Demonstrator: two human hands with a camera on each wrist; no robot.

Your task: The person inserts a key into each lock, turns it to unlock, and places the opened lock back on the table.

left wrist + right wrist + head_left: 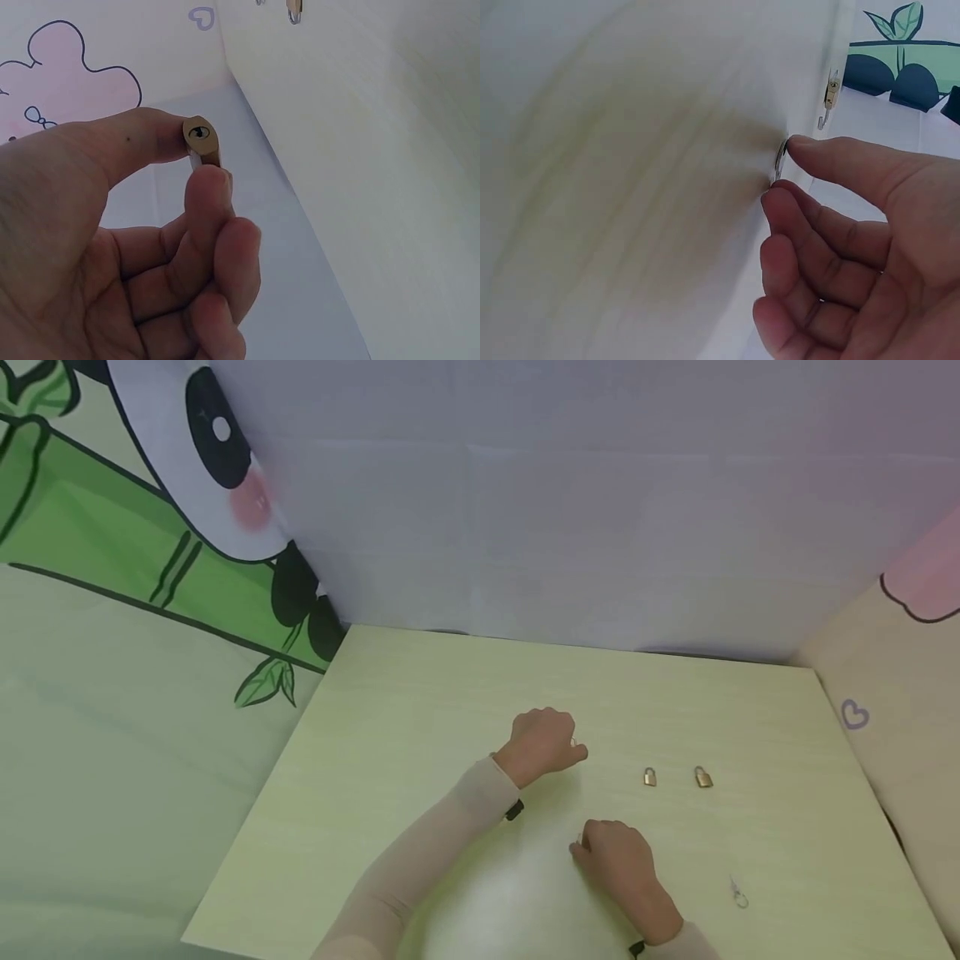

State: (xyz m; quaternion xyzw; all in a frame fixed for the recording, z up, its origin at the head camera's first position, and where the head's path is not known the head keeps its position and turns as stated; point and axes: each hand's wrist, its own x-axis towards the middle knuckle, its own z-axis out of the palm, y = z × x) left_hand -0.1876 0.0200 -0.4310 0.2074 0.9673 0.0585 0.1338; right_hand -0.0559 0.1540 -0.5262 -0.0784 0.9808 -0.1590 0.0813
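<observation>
Pinching a small, oval-ended brass padlock (201, 141) above the pale-yellow surface (420, 693), the left hand (542, 745) could let it twist under an off-centre push. The right hand (621, 860) holds a thin silvery metal piece (780, 160) in a fingertip grip, perhaps shallow enough to slip.

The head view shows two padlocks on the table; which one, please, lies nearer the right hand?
The left padlock is nearer and looks smaller; the right padlock lies farther from the right hand.

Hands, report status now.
Left hand pinching brass padlock, keyhole showing. Right hand pinching small metal piece, type unclear. Two other padlocks on table, untouched; no obstruction seen.
</observation>
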